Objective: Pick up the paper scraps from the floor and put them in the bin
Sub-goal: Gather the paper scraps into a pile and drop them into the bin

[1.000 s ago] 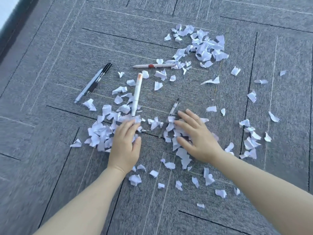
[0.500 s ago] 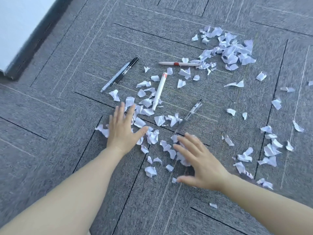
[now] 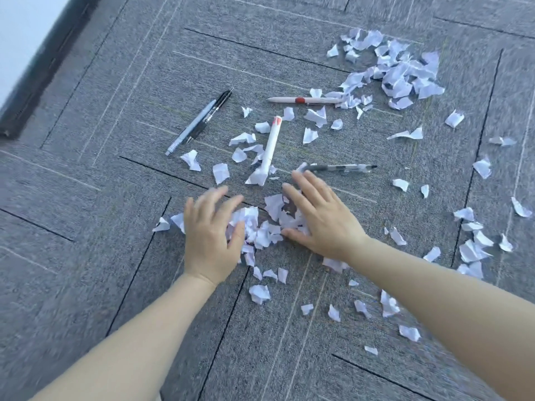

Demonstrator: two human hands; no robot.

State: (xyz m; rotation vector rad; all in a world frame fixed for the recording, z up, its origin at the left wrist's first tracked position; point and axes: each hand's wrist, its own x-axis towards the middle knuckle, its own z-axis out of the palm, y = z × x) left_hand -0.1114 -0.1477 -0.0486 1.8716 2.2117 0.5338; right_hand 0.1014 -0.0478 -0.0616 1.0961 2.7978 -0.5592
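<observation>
Hands lie palm-down on the grey carpet floor (image 3: 86, 256), the left hand (image 3: 210, 235) and right hand (image 3: 321, 218) flanking a heap of paper scraps (image 3: 260, 227). Fingers on both are spread and loosely curved, gripping nothing. More scraps lie scattered around several pens (image 3: 199, 123). No bin shows.
</observation>
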